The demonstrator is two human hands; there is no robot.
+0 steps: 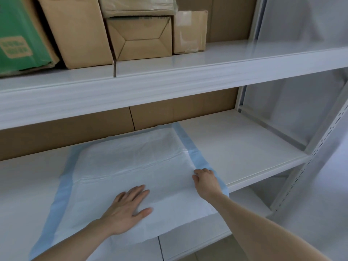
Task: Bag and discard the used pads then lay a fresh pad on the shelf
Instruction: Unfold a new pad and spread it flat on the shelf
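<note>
A: Nearest the camera?

B: Left hand (pixel 126 210), palm down, fingers straight and spread, pressed flat on the near half of the pad (pixel 131 162). Released, gripping nothing.

A: And just beyond?

B: Right hand (pixel 206 180), at the pad's right border, fingers curled down onto the blue edge strip. Appears to pinch that edge; fingertips partly hidden, grip not fully certain.

A: Position of the pad itself?

B: Spread open on the lower shelf (pixel 244 147), white centre with pale blue margin, creased by fold lines across its width. Near edge overhanging the shelf's front lip; far edge close to the brown backing board (pixel 75 132) behind the pad.

A: To the right of the pad?

B: Bare white shelf surface, then the perforated upright post (pixel 320 147).

A: Above and behind the pad?

B: Upper shelf (pixel 169 81), carrying a green carton (pixel 18 34) above the pad's left side, a tall brown box (pixel 75 29) beside it, a lower box with taped flaps (pixel 141 38) under a plastic-wrapped bundle (pixel 137 5), and a small box (pixel 190 31) above the pad's right edge.
</note>
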